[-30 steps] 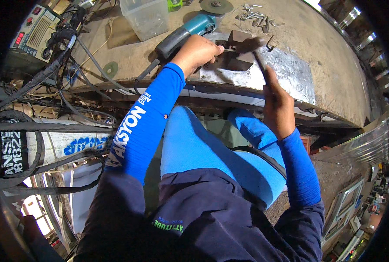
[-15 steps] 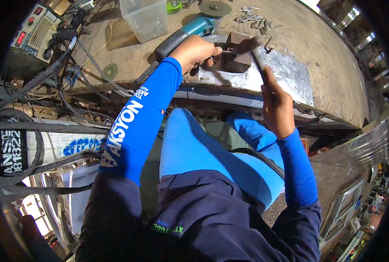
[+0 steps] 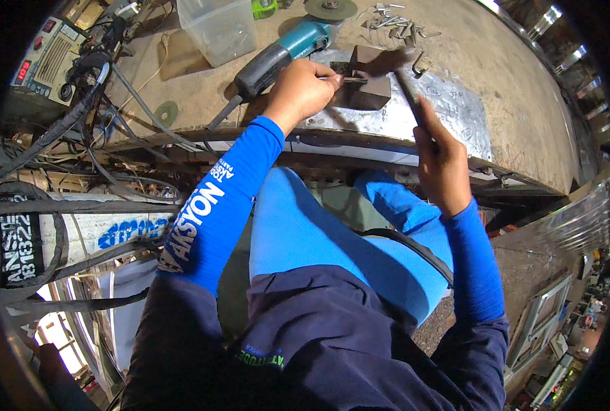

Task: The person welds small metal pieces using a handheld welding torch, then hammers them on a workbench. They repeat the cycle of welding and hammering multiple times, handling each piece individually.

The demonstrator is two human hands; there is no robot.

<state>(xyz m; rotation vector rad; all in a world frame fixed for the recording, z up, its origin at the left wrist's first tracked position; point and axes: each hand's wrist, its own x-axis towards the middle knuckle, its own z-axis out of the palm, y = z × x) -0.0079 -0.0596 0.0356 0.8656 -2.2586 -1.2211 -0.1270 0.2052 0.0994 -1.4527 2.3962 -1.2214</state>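
Between the fingertips of my left hand [image 3: 301, 93] is a thin metal rod [image 3: 352, 80], whose far end lies at a dark steel block [image 3: 371, 97]. My right hand [image 3: 443, 163] is closed round the handle of a hammer [image 3: 408, 94]. The blurred hammer head hangs over or against the block; I cannot tell whether they touch. Under the block lies a scratched sheet-metal plate [image 3: 459, 118] with handwritten marks. One bent metal piece [image 3: 420, 64] rests near the hammer head, on the side away from my left hand.
Left of the block lies a teal and black angle grinder [image 3: 284, 58] with its disc up. Several bent rod pieces [image 3: 399, 26] are scattered behind. A clear plastic bin [image 3: 217, 31], a loose disc [image 3: 168, 113], cables and a welding machine [image 3: 50, 58] occupy the left side.
My left hand has turned and drawn slightly back toward me, so the rod shows more plainly. The hammer stays over the block in my right hand, shifted only a little.
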